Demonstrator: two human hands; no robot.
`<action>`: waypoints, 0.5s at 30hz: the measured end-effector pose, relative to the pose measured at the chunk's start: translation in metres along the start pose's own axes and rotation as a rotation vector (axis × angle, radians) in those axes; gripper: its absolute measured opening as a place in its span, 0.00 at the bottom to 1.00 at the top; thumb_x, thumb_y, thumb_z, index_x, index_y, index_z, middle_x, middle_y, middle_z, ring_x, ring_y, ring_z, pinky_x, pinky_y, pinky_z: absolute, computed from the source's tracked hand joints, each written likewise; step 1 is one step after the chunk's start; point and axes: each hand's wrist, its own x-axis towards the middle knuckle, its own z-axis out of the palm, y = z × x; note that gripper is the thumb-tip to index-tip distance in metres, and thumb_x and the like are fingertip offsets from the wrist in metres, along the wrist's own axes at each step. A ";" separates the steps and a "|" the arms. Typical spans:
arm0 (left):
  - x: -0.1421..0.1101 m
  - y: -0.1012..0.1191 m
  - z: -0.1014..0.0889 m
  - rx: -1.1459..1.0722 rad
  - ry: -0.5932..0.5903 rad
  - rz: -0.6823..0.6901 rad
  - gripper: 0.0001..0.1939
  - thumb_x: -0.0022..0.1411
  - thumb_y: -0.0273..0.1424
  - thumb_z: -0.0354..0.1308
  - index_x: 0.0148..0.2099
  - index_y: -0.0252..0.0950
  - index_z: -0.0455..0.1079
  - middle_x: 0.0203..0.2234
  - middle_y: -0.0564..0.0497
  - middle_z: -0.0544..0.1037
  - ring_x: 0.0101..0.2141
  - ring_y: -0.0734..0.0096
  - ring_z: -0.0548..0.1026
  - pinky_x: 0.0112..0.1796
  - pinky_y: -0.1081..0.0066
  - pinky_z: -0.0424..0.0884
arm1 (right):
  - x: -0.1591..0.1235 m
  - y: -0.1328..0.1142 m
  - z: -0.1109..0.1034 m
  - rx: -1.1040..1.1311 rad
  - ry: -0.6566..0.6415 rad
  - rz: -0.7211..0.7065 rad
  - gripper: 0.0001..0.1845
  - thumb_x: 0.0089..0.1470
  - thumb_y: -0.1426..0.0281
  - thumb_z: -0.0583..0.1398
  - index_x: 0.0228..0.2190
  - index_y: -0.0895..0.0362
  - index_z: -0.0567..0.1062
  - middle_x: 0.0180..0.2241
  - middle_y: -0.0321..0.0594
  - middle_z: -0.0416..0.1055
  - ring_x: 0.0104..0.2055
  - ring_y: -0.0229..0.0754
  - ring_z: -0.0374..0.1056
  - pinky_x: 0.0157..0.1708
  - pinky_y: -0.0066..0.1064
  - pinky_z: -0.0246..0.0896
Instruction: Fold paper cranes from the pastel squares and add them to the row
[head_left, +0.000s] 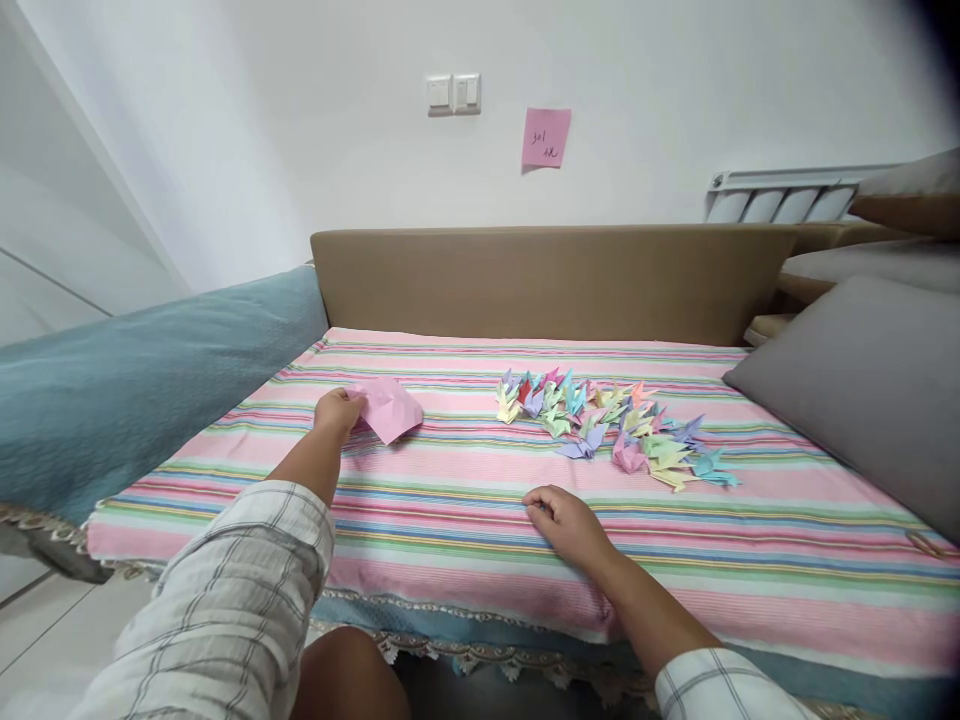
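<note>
My left hand [339, 412] pinches the left corner of a pink sheet of paper [390, 408]. The sheet shows creases and its right side is bent. Lower down and to the right, my right hand [564, 522] rests on the striped cloth [450, 500], its fingers curled together; I see nothing held in them. Beyond my right hand lies a group of folded paper cranes [589, 440] in many colours, several of them overlapping. A gap of cloth separates the cranes from the pink sheet.
A brown backrest [555, 285] runs along the far side, below a wall with light switches [454, 94] and a pink sticky note [546, 138]. A blue-covered armrest [172, 350] bounds the left. Grey cushions [862, 380] stand at the right. A small brownish loop [926, 545] lies near the right edge.
</note>
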 end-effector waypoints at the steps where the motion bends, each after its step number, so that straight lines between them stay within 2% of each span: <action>1: 0.000 -0.001 0.000 0.033 -0.001 0.013 0.08 0.40 0.27 0.58 0.29 0.35 0.70 0.20 0.49 0.75 0.26 0.65 0.72 0.27 0.70 0.68 | 0.000 0.000 0.000 -0.002 0.001 -0.003 0.14 0.51 0.66 0.52 0.35 0.54 0.75 0.36 0.40 0.72 0.37 0.43 0.67 0.35 0.31 0.58; 8: -0.001 -0.003 0.004 0.198 -0.006 0.085 0.08 0.39 0.32 0.60 0.27 0.37 0.72 0.20 0.49 0.75 0.26 0.63 0.72 0.28 0.68 0.65 | 0.000 0.000 0.001 -0.012 0.004 -0.021 0.14 0.51 0.66 0.52 0.35 0.54 0.75 0.35 0.40 0.72 0.37 0.42 0.67 0.35 0.31 0.58; 15: -0.006 0.000 0.010 0.137 0.004 0.065 0.10 0.39 0.32 0.58 0.29 0.36 0.72 0.23 0.50 0.75 0.24 0.68 0.70 0.26 0.71 0.65 | 0.001 0.000 0.002 -0.026 0.000 -0.020 0.13 0.51 0.67 0.52 0.35 0.54 0.75 0.35 0.40 0.72 0.37 0.42 0.67 0.35 0.30 0.58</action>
